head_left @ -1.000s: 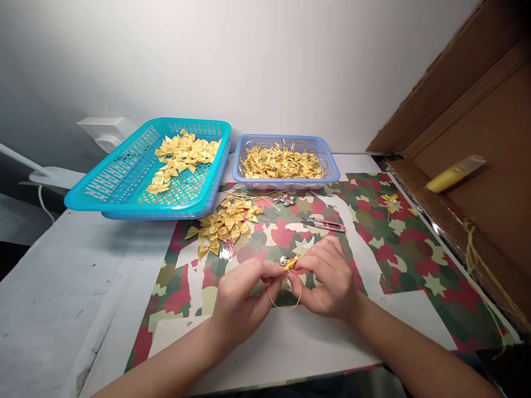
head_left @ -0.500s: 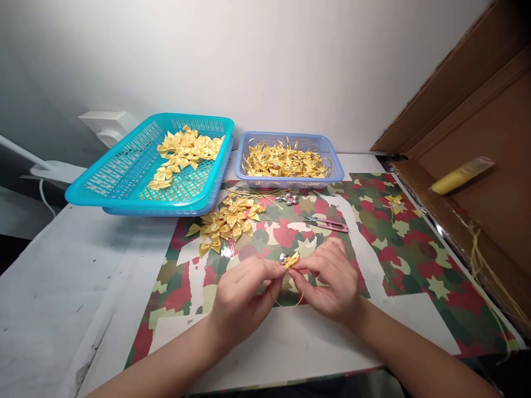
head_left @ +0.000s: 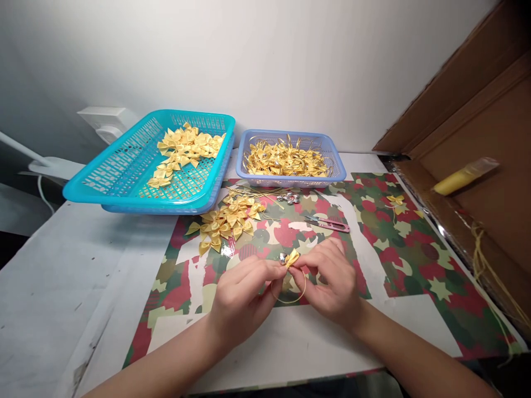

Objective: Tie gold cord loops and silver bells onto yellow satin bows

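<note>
Between my two hands, above the patterned mat (head_left: 415, 249), is a small yellow ribbon bow (head_left: 292, 257). A silver bell (head_left: 282, 258) sits against its left side. My left hand (head_left: 249, 287) pinches the bow's lower left edge with thumb and forefinger. From the other side my right hand (head_left: 327, 276) grips the bow between its fingertips. A thin gold cord (head_left: 290, 302) hangs in a loop below, running between both hands. Just how the cord meets the bow is hidden by the fingers.
A pile of yellow bows (head_left: 228, 221) lies ahead on the left, near silver bells (head_left: 289, 198) and pink-handled thread snips (head_left: 327, 223). Behind stand a turquoise basket (head_left: 103, 190) and a blue basket (head_left: 290, 180), both holding bows. Cardboard (head_left: 477, 132) borders the right.
Between my fingers the bow has turned slightly, so its loops face the camera more. The cord loop has swung a little wider. Both hands stay nearly in place.
</note>
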Demonstrator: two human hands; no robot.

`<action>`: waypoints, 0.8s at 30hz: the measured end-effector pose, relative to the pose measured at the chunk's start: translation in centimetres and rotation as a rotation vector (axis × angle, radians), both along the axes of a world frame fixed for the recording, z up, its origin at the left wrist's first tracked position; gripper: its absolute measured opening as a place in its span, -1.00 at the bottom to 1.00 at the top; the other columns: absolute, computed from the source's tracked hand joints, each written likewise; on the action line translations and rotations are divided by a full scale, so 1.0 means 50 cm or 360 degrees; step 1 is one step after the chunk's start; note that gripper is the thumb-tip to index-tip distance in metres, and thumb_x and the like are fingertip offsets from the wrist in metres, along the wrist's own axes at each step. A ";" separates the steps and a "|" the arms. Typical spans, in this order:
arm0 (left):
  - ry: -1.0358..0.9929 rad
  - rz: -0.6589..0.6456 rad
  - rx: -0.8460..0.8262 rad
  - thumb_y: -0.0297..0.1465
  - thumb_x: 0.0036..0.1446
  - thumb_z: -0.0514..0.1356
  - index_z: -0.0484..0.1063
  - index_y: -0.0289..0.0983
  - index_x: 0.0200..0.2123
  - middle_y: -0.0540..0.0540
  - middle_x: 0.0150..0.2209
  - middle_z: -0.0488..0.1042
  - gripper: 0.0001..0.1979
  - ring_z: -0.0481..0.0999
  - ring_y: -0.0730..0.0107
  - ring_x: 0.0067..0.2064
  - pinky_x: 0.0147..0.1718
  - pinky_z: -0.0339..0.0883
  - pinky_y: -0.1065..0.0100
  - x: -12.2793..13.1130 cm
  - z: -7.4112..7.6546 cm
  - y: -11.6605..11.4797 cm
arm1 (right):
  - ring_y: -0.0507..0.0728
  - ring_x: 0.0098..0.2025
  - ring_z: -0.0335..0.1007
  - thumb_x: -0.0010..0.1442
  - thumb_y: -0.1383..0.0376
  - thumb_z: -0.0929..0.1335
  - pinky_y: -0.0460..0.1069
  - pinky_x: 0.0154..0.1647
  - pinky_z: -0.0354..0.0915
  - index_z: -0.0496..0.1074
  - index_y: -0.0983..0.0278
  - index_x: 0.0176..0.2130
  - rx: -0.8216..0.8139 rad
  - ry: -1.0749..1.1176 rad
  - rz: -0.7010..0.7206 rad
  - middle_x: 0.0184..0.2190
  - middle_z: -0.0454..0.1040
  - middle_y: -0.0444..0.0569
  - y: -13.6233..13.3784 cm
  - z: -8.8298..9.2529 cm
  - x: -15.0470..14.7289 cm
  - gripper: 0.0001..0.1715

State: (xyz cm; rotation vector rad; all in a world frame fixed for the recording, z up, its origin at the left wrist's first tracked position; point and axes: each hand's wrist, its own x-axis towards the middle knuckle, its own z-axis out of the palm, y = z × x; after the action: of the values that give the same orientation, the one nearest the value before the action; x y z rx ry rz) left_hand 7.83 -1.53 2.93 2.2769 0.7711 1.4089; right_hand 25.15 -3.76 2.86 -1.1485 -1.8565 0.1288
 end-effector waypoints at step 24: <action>0.0155 0.0037 -0.0369 -0.56 0.12 0.20 0.44 -0.27 -0.35 0.03 -0.55 0.51 -0.91 0.49 0.49 -0.55 -0.55 0.34 0.50 -0.013 0.009 0.004 | 0.04 -0.44 0.17 0.24 0.36 0.29 0.01 -0.30 0.11 0.28 0.22 -0.40 -0.0646 0.0155 0.0148 -0.54 0.24 -0.21 0.008 0.006 0.017 -0.85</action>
State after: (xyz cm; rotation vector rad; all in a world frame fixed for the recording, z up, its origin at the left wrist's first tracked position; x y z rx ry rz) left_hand 7.17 -1.31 3.37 2.1749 0.9412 1.1579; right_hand 25.99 -3.37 3.13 -1.2999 -1.8452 0.6272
